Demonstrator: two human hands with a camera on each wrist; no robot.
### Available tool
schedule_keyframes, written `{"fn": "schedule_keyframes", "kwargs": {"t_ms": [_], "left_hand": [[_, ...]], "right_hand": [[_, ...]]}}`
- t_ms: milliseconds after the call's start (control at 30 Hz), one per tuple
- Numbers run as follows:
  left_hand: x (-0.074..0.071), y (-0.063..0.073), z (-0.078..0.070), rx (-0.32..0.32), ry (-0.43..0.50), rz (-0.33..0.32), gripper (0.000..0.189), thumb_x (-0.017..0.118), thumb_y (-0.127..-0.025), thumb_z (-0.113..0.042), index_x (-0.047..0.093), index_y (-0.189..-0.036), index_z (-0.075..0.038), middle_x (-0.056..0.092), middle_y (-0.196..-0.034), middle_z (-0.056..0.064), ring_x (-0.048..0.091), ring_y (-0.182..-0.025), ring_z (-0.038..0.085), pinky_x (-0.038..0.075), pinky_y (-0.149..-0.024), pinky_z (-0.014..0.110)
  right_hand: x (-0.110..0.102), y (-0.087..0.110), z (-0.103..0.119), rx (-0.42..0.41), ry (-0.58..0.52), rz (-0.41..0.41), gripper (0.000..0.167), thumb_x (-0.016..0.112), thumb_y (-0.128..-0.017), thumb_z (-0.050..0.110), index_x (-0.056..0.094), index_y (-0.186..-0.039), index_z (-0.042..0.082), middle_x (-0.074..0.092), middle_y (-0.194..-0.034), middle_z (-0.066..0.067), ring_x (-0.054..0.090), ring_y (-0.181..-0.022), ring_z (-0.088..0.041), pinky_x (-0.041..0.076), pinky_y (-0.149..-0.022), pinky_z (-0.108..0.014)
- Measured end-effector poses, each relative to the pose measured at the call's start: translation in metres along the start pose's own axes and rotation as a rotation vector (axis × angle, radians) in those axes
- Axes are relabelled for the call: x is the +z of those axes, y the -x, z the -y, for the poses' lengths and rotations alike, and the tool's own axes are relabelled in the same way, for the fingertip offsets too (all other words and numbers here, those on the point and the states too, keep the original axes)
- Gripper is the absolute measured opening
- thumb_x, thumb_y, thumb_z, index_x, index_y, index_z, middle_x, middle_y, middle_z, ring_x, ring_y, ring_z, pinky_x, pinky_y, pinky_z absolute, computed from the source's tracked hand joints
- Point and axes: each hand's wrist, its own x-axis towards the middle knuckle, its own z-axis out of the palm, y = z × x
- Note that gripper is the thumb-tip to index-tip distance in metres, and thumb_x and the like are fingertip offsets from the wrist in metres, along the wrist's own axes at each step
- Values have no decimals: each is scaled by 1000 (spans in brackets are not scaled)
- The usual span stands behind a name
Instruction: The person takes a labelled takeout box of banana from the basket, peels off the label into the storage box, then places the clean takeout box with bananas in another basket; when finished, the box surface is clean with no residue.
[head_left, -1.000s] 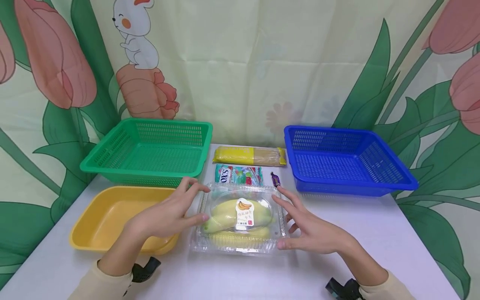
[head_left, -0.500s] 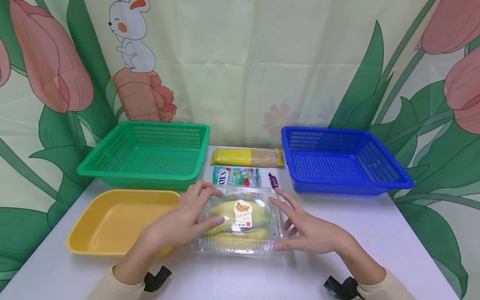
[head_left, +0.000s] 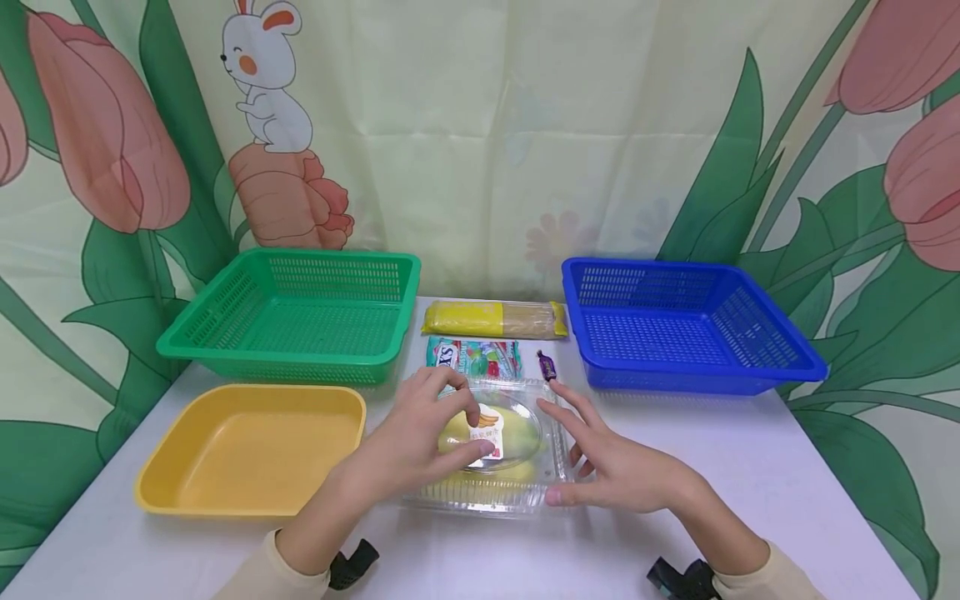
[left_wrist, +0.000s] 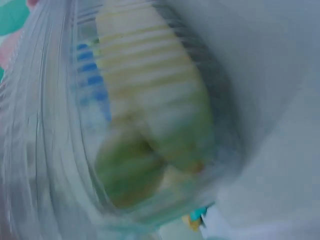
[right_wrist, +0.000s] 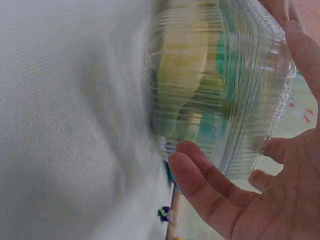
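A clear plastic clamshell box [head_left: 487, 500] stands on the table, with yellow-green fruit [head_left: 522, 435] inside and a white label [head_left: 489, 425] picturing bananas on the lid. My left hand [head_left: 412, 433] is over the lid's left half, fingers bent and thumb apart from them, overlapping the label's edge. At the box's right side is my right hand [head_left: 622, 467], fingers spread, thumb near the front right corner. In the right wrist view, its fingertips [right_wrist: 187, 167] lie right at the ribbed wall. The left wrist view shows the box [left_wrist: 150, 100] close and blurred, without the left hand's fingers.
Behind the box lie a teal candy bag [head_left: 480, 358], a purple-wrapped candy [head_left: 547, 365] and a long yellow-and-clear packet [head_left: 495, 319]. A green basket [head_left: 300, 367] and yellow tub [head_left: 247, 507] stand left, a blue basket [head_left: 697, 379] right. A printed curtain [head_left: 450, 167] hangs behind.
My left hand has moved right, from the box's left edge to over its lid. The right hand has stayed at the box's right side. The head view has shifted slightly.
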Motion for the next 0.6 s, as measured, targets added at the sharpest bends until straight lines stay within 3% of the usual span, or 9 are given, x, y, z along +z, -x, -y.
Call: {"fn": "schedule_keyframes", "kwargs": {"t_ms": [333,433,600], "left_hand": [[17,-15,-13,66,-182,26,33,83,-82,-52,59,-80,-29,51,-95,-13,49,-100,14,43,-87,34],[19,-15,-13,52,-190,34,32,83,-81,-51,59,-79,-30,52,-96,-14,48,-99,13,43,-86,34],[19,-15,-14,19,-177,58,28,83,-83,-47,60,-80,-30,54,-98,-13,48,-100,13,44,-87,33]], "right_hand": [[2,0,-2,-13,2,-4,100,76,-92,47,10,-166,29,-11,-170,-1,60,-98,-11,57,-84,-32],[2,1,-2,-12,-2,-3,100,76,-92,47,11,-166,25,-11,-170,-1,59,-98,-10,56,-83,-32],[2,0,-3,-6,-5,-2,99,76,-92,48,10,-165,33,-12,-169,2,59,-99,-10,56,-83,-32]]}}
